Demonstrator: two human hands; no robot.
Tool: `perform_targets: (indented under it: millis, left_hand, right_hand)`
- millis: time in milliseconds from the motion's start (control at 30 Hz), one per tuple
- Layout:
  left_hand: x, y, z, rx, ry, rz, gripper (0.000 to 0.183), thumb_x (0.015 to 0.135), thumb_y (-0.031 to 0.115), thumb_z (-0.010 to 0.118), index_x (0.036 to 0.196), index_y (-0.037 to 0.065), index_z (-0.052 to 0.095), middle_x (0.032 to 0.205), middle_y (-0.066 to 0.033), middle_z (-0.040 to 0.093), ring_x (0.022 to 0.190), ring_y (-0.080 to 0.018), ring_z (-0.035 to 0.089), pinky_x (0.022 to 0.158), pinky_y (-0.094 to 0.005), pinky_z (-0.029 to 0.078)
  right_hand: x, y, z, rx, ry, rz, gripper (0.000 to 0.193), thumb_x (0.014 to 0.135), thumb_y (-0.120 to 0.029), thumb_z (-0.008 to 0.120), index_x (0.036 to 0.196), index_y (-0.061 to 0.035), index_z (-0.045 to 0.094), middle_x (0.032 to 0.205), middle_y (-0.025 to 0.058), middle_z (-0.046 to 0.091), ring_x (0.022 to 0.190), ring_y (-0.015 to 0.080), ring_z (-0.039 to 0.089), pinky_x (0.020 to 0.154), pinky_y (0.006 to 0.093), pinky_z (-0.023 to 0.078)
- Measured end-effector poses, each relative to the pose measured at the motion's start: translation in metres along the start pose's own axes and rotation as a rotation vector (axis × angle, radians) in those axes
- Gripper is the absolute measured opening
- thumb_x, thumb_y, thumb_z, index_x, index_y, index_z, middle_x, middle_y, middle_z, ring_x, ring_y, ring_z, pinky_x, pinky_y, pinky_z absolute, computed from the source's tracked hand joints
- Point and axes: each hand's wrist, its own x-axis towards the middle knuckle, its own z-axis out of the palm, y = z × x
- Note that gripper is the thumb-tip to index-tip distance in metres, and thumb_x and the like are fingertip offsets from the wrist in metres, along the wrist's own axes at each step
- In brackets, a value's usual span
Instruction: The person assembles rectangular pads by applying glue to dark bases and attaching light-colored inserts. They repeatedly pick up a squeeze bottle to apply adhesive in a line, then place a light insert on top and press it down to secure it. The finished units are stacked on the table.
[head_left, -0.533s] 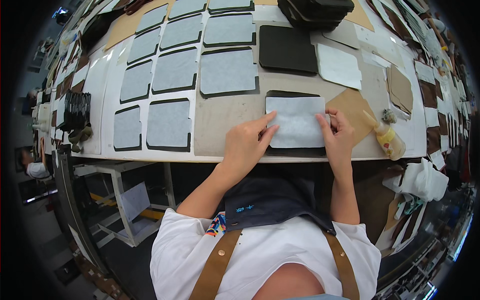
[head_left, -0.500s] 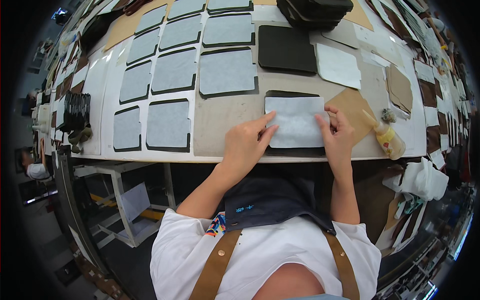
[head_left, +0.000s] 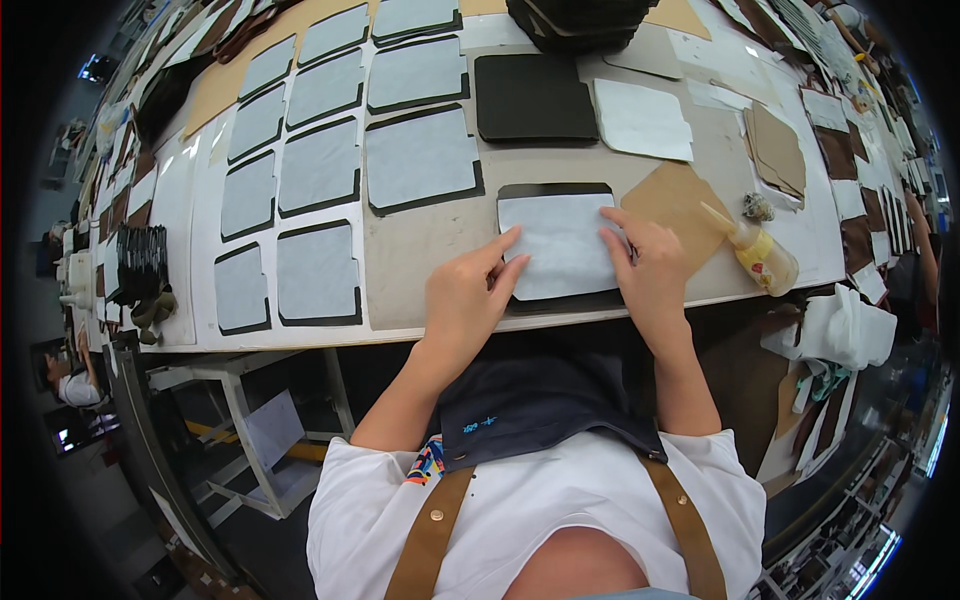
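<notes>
A pale grey sheet (head_left: 560, 250) lies over a black piece (head_left: 555, 189) near the table's front edge, and black strips show along its far and near sides. My left hand (head_left: 465, 295) has thumb and forefinger at the sheet's left edge. At its right edge, the fingers of my right hand (head_left: 650, 262) bend around the side, the thumb resting on top. Both hands hold the sheet by its sides; the fingertips beneath are hidden. Left of them, several similar grey-on-black pieces (head_left: 318, 270) lie flat in rows.
Behind the sheet lie a bare black panel (head_left: 535, 100) and a white sheet (head_left: 643, 120). A dark stack (head_left: 580, 20) stands farther back. Brown card (head_left: 672, 205) and a yellowish squeeze bottle (head_left: 768, 262) are on the right. A white bag (head_left: 845, 325) hangs below the table's right side.
The whole view has shifted and tilted slightly. The grey sheet now sits more squarely on the black piece, its right edge nearer the black piece's side. Both hands stay at its sides.
</notes>
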Motion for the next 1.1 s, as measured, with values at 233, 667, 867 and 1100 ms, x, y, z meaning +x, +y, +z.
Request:
perform_targets:
  millis: [233, 667, 867, 1100]
  left_hand:
    - [-0.001, 0.002, 0.000, -0.004, 0.003, -0.004, 0.034, 0.091, 0.019, 0.076, 0.122, 0.007, 0.074, 0.069, -0.0104, 0.067, 0.056, -0.0228, 0.062, 0.056, -0.0343, 0.048]
    - [-0.002, 0.000, -0.003, 0.018, -0.009, 0.017, 0.033, 0.092, 0.017, 0.076, 0.124, 0.008, 0.074, 0.063, -0.0053, 0.054, 0.054, -0.0154, 0.047, 0.053, -0.0305, 0.041]
    - [0.007, -0.002, -0.021, -0.022, -0.121, -0.097, 0.028, 0.100, 0.023, 0.068, 0.122, 0.009, 0.075, 0.064, -0.0032, 0.051, 0.058, -0.0101, 0.040, 0.055, -0.0272, 0.037]
    - [0.012, -0.009, -0.021, -0.127, -0.098, -0.110, 0.026, 0.103, 0.025, 0.063, 0.116, 0.007, 0.077, 0.069, -0.0039, 0.060, 0.060, -0.0081, 0.042, 0.057, -0.0258, 0.037]
  right_hand:
    - [0.002, -0.003, -0.002, -0.011, -0.012, -0.008, 0.018, 0.091, -0.011, 0.072, 0.109, -0.0067, 0.074, 0.071, 0.0093, 0.063, 0.067, 0.0277, 0.059, 0.069, 0.0404, 0.043]
    - [0.010, -0.006, -0.012, 0.109, -0.160, 0.151, 0.026, 0.091, -0.012, 0.073, 0.115, -0.0022, 0.074, 0.063, 0.0141, 0.055, 0.058, 0.0276, 0.053, 0.062, 0.0389, 0.043]
    - [0.012, 0.002, -0.017, 0.274, -0.270, 0.298, 0.033, 0.092, -0.013, 0.075, 0.122, -0.0010, 0.072, 0.060, 0.0063, 0.039, 0.054, 0.0147, 0.036, 0.053, 0.0328, 0.036]
    - [0.013, 0.005, -0.016, 0.344, -0.305, 0.321, 0.035, 0.092, -0.011, 0.074, 0.124, 0.0024, 0.071, 0.059, 0.0007, 0.029, 0.054, 0.0083, 0.027, 0.050, 0.0298, 0.027]
